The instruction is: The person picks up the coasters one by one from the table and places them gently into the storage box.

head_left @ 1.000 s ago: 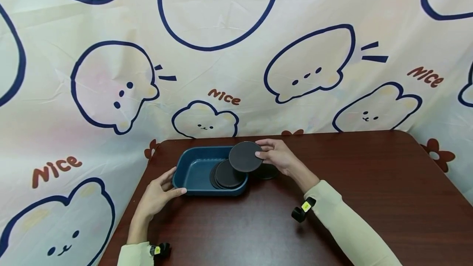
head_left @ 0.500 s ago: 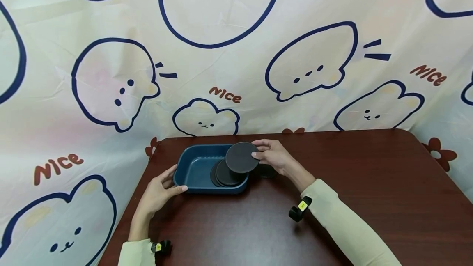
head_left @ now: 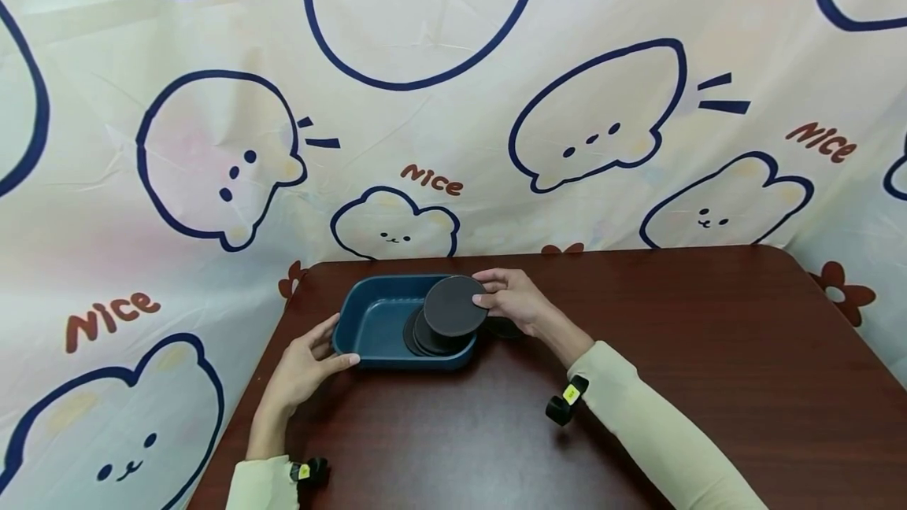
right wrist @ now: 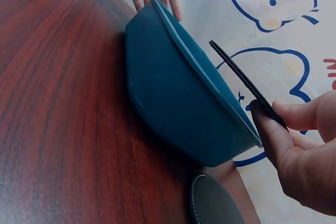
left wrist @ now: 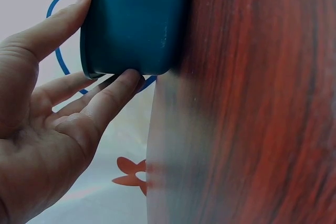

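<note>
A blue rectangular tray [head_left: 383, 325] stands at the back left of the table. My left hand [head_left: 301, 372] holds its left end, thumb on the front corner and fingers against the end wall, as the left wrist view shows too. Several round black coasters [head_left: 418, 334] lie overlapping in the tray's right part. My right hand [head_left: 520, 304] pinches another round black coaster [head_left: 456, 305] by its right edge. That coaster is tilted above the tray's right end, partly hiding the ones below. In the right wrist view it appears edge-on, held between thumb and fingers [right wrist: 273, 135].
A black coaster with a stitched edge [right wrist: 212, 203] lies on the table beside the tray's right end, partly under my right hand in the head view. The dark wooden table [head_left: 638, 337] meets a cartoon-printed cloth [head_left: 482, 140] at its back edge.
My right hand has moved a little left with the pinched coaster, which now covers more of the coasters in the tray. The left hand and tray stay in place.
</note>
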Available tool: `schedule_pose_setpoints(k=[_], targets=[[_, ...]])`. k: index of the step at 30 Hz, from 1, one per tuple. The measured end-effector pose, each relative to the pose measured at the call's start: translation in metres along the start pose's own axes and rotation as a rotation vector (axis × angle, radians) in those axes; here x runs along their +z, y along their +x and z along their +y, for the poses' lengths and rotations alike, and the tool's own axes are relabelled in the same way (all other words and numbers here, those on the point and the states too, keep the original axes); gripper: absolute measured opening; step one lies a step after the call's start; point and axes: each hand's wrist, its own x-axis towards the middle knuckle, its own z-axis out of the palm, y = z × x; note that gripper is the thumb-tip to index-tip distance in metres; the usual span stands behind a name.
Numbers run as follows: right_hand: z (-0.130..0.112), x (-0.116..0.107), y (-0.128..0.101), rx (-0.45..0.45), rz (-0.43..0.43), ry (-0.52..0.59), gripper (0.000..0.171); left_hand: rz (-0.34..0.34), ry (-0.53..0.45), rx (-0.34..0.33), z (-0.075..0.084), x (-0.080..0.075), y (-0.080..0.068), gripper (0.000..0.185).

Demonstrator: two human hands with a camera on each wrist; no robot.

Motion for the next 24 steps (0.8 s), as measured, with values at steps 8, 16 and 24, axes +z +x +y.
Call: schedule_pose_setpoints(k=[8,16,24], targets=[[0.001,0.005,0.001,0.011,0.012,-0.011,0.048,-0.004,0.004,0.006,0.001,0.000,0.000,0.089],[0.002,0.010,0.003,0.006,0.001,-0.023,0.048,-0.004,0.004,0.011,0.001,0.000,0.000,0.088],[0.003,0.013,0.005,-0.004,-0.011,-0.029,0.048,-0.009,0.005,0.021,0.001,-0.001,0.000,0.089]])
